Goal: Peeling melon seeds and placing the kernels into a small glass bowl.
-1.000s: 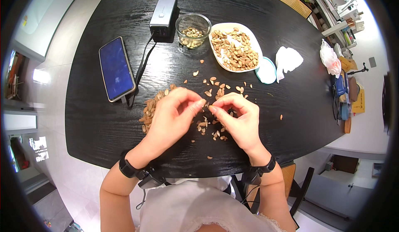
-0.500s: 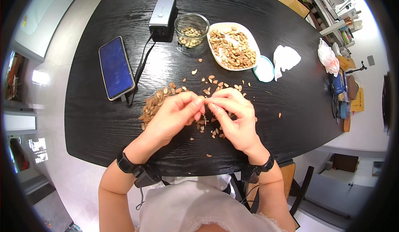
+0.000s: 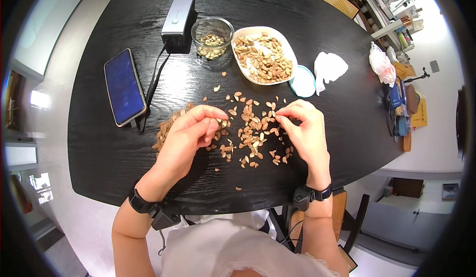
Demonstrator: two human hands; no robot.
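Your left hand (image 3: 186, 132) and right hand (image 3: 308, 132) sit apart over the black table (image 3: 352, 123), each with thumb and forefinger drawn close; I cannot tell whether either pinches anything. Loose seeds (image 3: 253, 124) lie scattered between them, with a seed pile (image 3: 164, 129) beside your left hand. Beyond stand the glass bowl (image 3: 194, 40) and white dish (image 3: 243, 69).

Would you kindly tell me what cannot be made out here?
In the head view:
Whether the left hand holds anything: its own grasp hides it.
What, if anything, the right hand pinches: too small to tell.
Part of the brown seed pile: covered by the left hand.
The far edge of the black table: cut off at the top.
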